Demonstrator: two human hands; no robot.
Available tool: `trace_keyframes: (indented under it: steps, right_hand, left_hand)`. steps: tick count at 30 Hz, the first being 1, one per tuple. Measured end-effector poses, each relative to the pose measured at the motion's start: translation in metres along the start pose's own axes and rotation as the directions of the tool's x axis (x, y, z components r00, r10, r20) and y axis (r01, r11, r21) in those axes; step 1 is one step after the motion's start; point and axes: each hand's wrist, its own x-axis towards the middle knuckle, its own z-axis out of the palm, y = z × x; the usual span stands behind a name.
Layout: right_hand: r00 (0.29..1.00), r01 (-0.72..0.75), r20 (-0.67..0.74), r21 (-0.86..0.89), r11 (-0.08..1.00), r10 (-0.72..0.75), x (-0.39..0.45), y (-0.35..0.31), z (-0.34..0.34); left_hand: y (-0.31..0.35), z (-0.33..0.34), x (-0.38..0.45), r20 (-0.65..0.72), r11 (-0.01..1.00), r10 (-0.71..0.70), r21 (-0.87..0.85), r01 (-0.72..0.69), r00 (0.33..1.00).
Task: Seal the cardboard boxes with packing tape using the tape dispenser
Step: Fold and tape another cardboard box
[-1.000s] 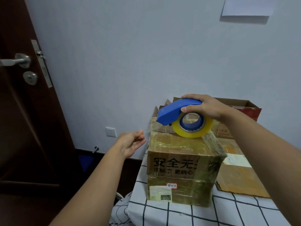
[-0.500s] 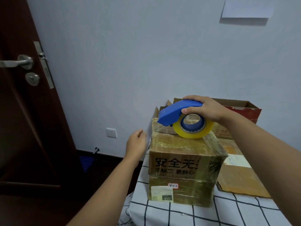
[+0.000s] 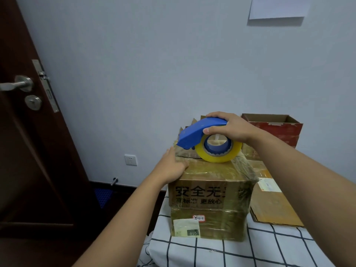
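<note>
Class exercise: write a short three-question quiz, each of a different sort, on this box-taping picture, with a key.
1. True or false: the right hand grips the tape dispenser.
2. The left hand rests on: A) the door handle B) the top box C) the open red box.
3. Fill in: the tape roll is ____ in colour.

Key: 1 true; 2 B; 3 yellow.

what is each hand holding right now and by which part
The right hand grips the blue tape dispenser over its curved top, thumb on the near side. The left hand holds nothing; it rests on the top box at its left corner.
</note>
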Motion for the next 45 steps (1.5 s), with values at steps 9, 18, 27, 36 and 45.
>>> trace_keyframes:
  steps: [9,18,27,36,45]
  right_hand:
    - [1.0,0.026,0.008,-0.04,0.999,-0.026,0.0,0.002,0.0]
    - [0.994,0.077,0.086,-0.069,0.995,-0.071,0.005,0.005,-0.015]
    - [0.99,0.052,0.136,-0.118,0.992,-0.035,-0.009,0.011,-0.057]
    - [0.999,0.001,-0.038,-0.124,0.992,-0.006,-0.03,-0.002,-0.068]
    - [0.992,-0.125,-0.057,-0.184,0.975,0.116,-0.043,-0.013,-0.045]
  left_hand:
    - [-0.002,0.01,0.003,0.056,0.984,0.056,0.165,-0.065,0.997]
    - [0.0,0.008,0.004,0.074,0.964,0.013,0.265,-0.032,0.997]
    - [0.001,0.009,0.008,0.084,0.941,0.018,0.335,-0.045,0.996]
    - [0.022,-0.019,0.029,0.254,0.952,0.161,0.216,-0.218,0.954]
    - [0.018,-0.002,0.039,0.22,0.804,0.206,0.517,-0.293,0.954]
